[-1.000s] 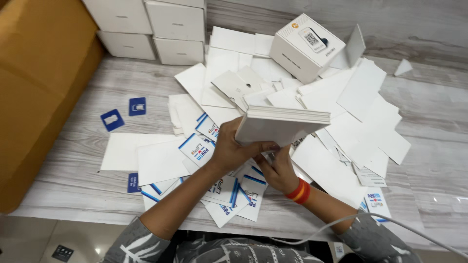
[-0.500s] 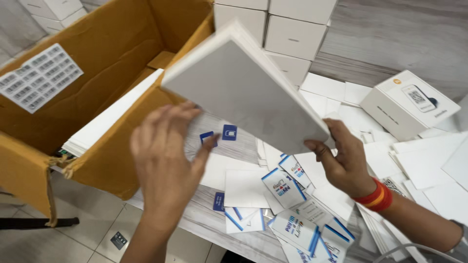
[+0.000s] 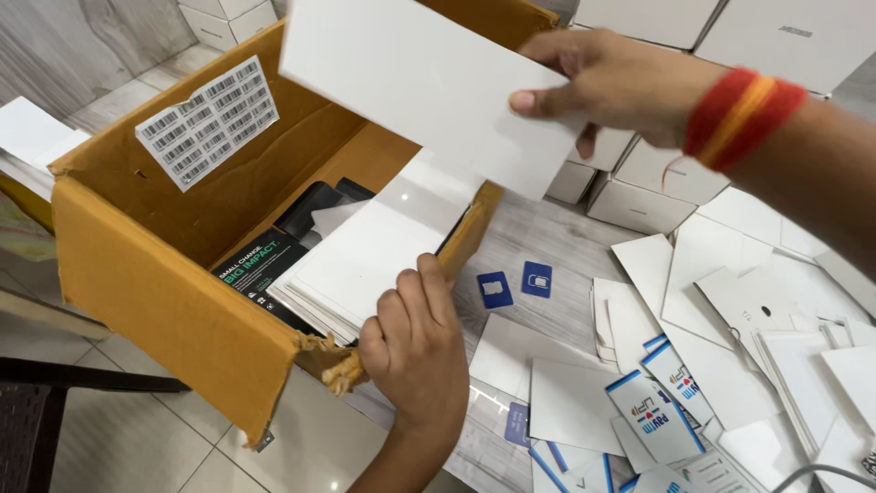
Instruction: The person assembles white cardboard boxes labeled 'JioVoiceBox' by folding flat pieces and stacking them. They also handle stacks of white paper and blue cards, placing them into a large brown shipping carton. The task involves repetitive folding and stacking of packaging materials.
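At the far left we see an open cardboard box (image 3: 173,301) with a white barcode label (image 3: 208,120) on its inner wall. Inside it lies a stack of white sheets (image 3: 365,256) over dark printed packets (image 3: 265,265). Our left hand (image 3: 415,351) rests on the box's torn near edge, fingers curled over the stack; whether its grip truly pinches the sheets we cannot tell. Above the box, our right hand (image 3: 620,82), with a red and orange thread on the wrist, has its grip closed on a large white card (image 3: 429,82), held tilted in the air. On the grey tabletop (image 3: 547,228) to the right lie two small blue cards (image 3: 516,285), scattered white papers (image 3: 712,301) and stacked white boxes (image 3: 657,183).
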